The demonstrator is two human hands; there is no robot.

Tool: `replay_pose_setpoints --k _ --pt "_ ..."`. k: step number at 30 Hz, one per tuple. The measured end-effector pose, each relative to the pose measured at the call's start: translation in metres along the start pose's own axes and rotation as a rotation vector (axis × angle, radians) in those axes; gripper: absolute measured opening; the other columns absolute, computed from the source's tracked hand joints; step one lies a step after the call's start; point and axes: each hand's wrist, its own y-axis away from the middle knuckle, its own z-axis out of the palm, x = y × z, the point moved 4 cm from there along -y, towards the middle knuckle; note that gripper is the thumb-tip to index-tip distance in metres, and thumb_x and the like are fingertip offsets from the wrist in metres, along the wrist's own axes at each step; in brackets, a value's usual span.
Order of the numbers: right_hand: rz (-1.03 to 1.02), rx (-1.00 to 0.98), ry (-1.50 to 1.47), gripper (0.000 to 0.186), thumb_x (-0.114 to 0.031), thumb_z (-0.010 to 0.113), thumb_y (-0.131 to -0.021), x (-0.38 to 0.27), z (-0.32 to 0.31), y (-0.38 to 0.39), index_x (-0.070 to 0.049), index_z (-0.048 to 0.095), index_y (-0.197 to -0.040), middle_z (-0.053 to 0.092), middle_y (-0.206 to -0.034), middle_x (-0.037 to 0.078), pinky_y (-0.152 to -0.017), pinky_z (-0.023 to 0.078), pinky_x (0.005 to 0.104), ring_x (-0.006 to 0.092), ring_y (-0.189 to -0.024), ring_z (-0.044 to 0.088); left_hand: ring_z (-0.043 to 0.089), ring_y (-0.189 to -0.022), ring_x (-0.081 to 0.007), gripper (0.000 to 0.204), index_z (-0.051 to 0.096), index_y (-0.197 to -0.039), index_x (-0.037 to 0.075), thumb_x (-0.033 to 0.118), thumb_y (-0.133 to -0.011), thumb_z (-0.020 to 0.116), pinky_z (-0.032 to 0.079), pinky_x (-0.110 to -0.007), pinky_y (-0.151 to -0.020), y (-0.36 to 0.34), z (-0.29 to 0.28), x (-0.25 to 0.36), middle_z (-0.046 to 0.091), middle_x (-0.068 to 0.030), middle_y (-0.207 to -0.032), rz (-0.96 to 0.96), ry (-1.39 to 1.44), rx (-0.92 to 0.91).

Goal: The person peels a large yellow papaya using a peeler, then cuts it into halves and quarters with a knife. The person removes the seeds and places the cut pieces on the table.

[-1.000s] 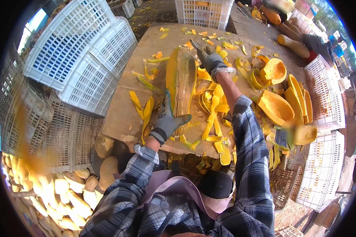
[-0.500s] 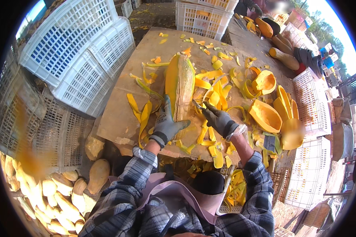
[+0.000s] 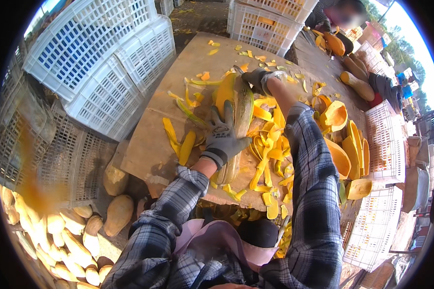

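Observation:
A long squash (image 3: 242, 115) with orange flesh showing along one side and pale striped skin lies lengthways on a wooden board (image 3: 154, 111). My left hand (image 3: 223, 137), in a grey glove, rests on its near half, fingers spread and thumb out to the right. At the squash's far end, my right hand (image 3: 255, 79), in a dark glove, grips a peeler (image 3: 238, 70) against or just above it. Orange and green peel strips (image 3: 270, 137) are strewn around. Hollowed squash halves (image 3: 336, 115) are piled to the right.
White plastic crates are stacked at left (image 3: 96, 48), behind (image 3: 263, 29) and right (image 3: 386, 144). Whole squashes (image 3: 118, 214) lie heaped below left. At upper right a co-worker (image 3: 323, 14) works beside orange squashes on a wooden surface (image 3: 306, 53).
My right hand came back beside the squash's near half, then moved up to its far end again. My left hand stayed on the squash, shifting slightly right with it.

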Motion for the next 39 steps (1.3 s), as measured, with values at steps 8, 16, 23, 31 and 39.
replay_pose_setpoints --k 8,16,23,31,39 --pt "0.035 0.047 0.523 0.052 -0.043 0.048 -0.099 0.009 -0.017 0.060 0.004 0.070 -0.102 0.069 -0.083 0.010 -0.063 0.051 0.0333 0.0203 -0.069 0.066 0.023 -0.142 -0.0629 0.126 -0.006 -0.162 0.015 0.046 -0.074 0.079 0.031 -0.060 -0.114 0.002 0.009 0.005 0.001 -0.0402 -0.160 0.127 0.101 -0.007" --pt "-0.028 -0.233 0.769 0.053 -0.049 0.043 -0.101 0.009 -0.009 0.117 -0.002 0.069 -0.105 0.070 -0.080 0.011 -0.066 0.051 0.0346 0.0191 -0.062 0.065 0.029 -0.138 -0.0653 0.128 -0.008 -0.161 0.017 0.043 -0.073 0.081 0.039 -0.062 -0.109 -0.008 0.013 0.000 0.002 -0.0375 -0.161 0.080 0.039 -0.044" --pt "0.164 0.126 0.481 0.051 -0.043 0.049 -0.096 -0.002 -0.042 0.048 0.000 0.065 -0.119 0.073 -0.101 0.014 -0.068 0.054 0.0393 0.0187 -0.073 0.071 0.033 -0.136 -0.0636 0.125 -0.005 -0.162 0.017 0.041 -0.075 0.081 0.040 -0.058 -0.109 -0.007 0.017 0.015 0.007 -0.0376 -0.161 0.108 0.050 -0.041" --pt "0.036 0.073 0.646 0.063 -0.056 0.055 -0.091 -0.014 -0.003 0.028 0.005 0.069 -0.103 0.071 -0.088 0.009 -0.055 0.053 0.0325 0.0179 -0.061 0.067 0.035 -0.137 -0.0592 0.125 -0.003 -0.161 0.011 0.040 -0.074 0.081 0.039 -0.058 -0.110 -0.003 0.012 0.006 0.011 -0.0363 -0.160 0.099 0.030 -0.001" --pt "0.012 -0.188 0.960 0.035 -0.028 0.071 -0.089 -0.033 -0.044 0.020 -0.004 0.063 -0.114 0.070 -0.093 0.012 -0.073 0.054 0.0378 0.0230 -0.082 0.069 0.033 -0.137 -0.0597 0.122 0.002 -0.161 0.008 0.043 -0.074 0.080 0.035 -0.061 -0.111 -0.004 0.012 0.017 0.013 -0.0368 -0.159 0.160 -0.006 0.007"
